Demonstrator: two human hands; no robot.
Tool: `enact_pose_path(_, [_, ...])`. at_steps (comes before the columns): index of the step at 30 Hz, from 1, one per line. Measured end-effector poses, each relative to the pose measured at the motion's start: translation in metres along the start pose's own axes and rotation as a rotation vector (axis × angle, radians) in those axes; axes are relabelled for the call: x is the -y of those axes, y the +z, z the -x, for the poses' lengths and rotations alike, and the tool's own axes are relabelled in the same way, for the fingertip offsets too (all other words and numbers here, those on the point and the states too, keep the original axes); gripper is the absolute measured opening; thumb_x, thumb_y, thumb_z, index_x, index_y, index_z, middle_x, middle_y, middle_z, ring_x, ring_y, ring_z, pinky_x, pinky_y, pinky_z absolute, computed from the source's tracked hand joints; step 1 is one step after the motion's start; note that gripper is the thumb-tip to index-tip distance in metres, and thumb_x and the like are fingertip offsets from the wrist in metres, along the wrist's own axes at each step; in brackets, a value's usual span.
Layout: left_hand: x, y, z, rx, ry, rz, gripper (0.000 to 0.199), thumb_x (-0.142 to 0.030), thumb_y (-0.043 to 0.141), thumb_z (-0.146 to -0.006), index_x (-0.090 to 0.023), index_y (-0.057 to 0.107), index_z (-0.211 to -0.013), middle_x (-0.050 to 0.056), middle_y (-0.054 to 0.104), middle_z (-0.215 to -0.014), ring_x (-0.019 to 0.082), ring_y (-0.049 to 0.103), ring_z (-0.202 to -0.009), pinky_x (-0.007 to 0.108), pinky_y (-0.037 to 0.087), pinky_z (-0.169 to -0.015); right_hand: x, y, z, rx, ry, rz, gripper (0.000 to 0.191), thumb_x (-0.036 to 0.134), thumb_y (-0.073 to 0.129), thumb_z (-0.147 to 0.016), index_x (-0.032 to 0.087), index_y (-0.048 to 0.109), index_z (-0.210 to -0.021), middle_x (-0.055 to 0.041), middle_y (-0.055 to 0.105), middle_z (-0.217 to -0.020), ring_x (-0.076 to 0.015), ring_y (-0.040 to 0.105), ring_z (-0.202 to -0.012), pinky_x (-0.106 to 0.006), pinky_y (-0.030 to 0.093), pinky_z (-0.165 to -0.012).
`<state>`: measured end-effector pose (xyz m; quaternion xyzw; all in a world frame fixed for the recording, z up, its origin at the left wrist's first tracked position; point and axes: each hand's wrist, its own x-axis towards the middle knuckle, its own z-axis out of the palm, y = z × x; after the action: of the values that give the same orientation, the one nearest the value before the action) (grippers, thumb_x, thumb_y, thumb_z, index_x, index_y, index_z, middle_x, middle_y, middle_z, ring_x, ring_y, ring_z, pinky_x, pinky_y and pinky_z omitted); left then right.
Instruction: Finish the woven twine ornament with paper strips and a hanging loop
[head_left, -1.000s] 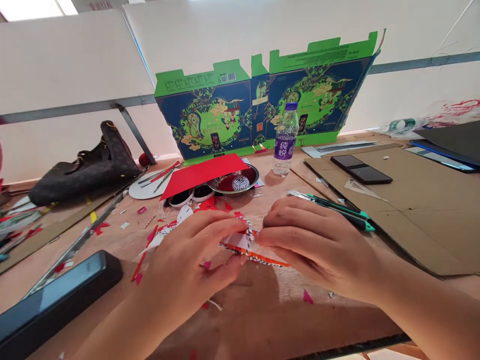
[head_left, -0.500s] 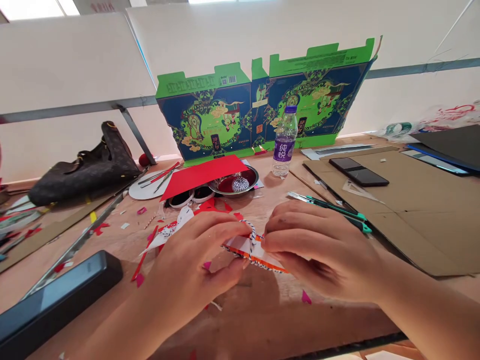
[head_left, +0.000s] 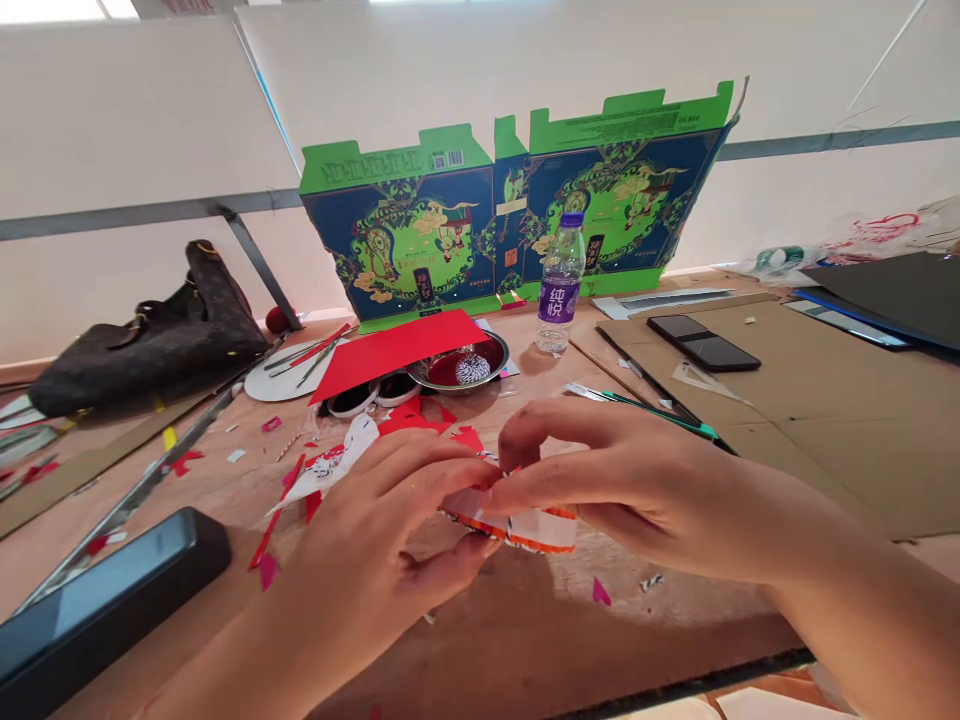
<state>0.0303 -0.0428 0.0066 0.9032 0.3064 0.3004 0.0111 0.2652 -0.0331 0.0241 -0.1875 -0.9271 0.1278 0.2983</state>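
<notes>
Over the worktop [head_left: 540, 655], on the near side of the bottle [head_left: 559, 290], the left hand [head_left: 390, 520] was clamped, thumb below and fingers above, on an orange-edged white piece [head_left: 538, 528], while the half-curled right hand [head_left: 637, 480] touched its top, whether gripping I could not tell.

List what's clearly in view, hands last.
Piece: one, orange and white, between hands
Box: one, blue and green, back
Bottle: one, clear, before box
Bowl: one, silver, left of bottle
Ball: one, black and white, in bowl
Card: one, red, beside bowl
Cups: two, white, beside bowl
Bag: one, dark, far left
Sheet: one, brown, right
Phone: one, black, on sheet
Case: one, black, near left
Scraps: many, mostly red, on table
Table: one, brown, underneath
Left hand: one, bare, on piece
Right hand: one, bare, on piece
</notes>
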Motion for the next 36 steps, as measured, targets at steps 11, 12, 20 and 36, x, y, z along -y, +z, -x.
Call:
enact_pose_path(11, [0.001, -0.001, -0.001, 0.03, 0.017, -0.005, 0.026, -0.024, 0.06, -0.087, -0.026, 0.055, -0.112, 0.001, 0.064, -0.111, 0.016, 0.058, -0.105, 0.029, 0.046, -0.093, 0.018, 0.001, -0.003, 0.045, -0.115, 0.453, 0.027, 0.012, 0.039, -0.098, 0.012, 0.066, -0.094, -0.0052, 0.062, -0.075, -0.0177, 0.054, -0.069, -0.03, 0.041, -0.064])
enact_pose_path(12, [0.0, -0.001, -0.002, 0.029, 0.009, -0.004, 0.025, -0.024, 0.061, -0.087, -0.027, 0.056, -0.112, 0.0, 0.064, -0.111, 0.016, 0.058, -0.105, 0.029, 0.046, -0.094, 0.017, 0.002, -0.002, 0.033, -0.114, 0.449, 0.026, 0.013, 0.04, -0.098, 0.012, 0.065, -0.092, -0.0051, 0.062, -0.075, -0.0174, 0.054, -0.07, -0.029, 0.041, -0.064])
enact_pose_path(20, [0.0, 0.0, -0.002, 0.03, -0.039, 0.002, 0.028, -0.022, 0.061, -0.085, -0.028, 0.058, -0.112, -0.001, 0.064, -0.112, 0.016, 0.058, -0.106, 0.028, 0.047, -0.094, 0.007, 0.003, 0.005, 0.011, -0.14, 0.349, 0.026, 0.015, 0.036, -0.1, 0.014, 0.062, -0.095, -0.0062, 0.062, -0.082, -0.0169, 0.054, -0.076, -0.028, 0.041, -0.067])
enact_pose_path(36, [0.005, -0.002, 0.0, -0.001, -0.045, -0.038, 0.033, -0.021, 0.063, -0.082, -0.03, 0.058, -0.114, -0.002, 0.064, -0.113, 0.016, 0.06, -0.104, 0.028, 0.048, -0.093, -0.001, 0.005, 0.009, -0.116, -0.096, 0.228, 0.013, 0.018, 0.047, -0.098, 0.016, 0.06, -0.1, -0.007, 0.064, -0.088, -0.0142, 0.059, -0.082, -0.026, 0.045, -0.072])
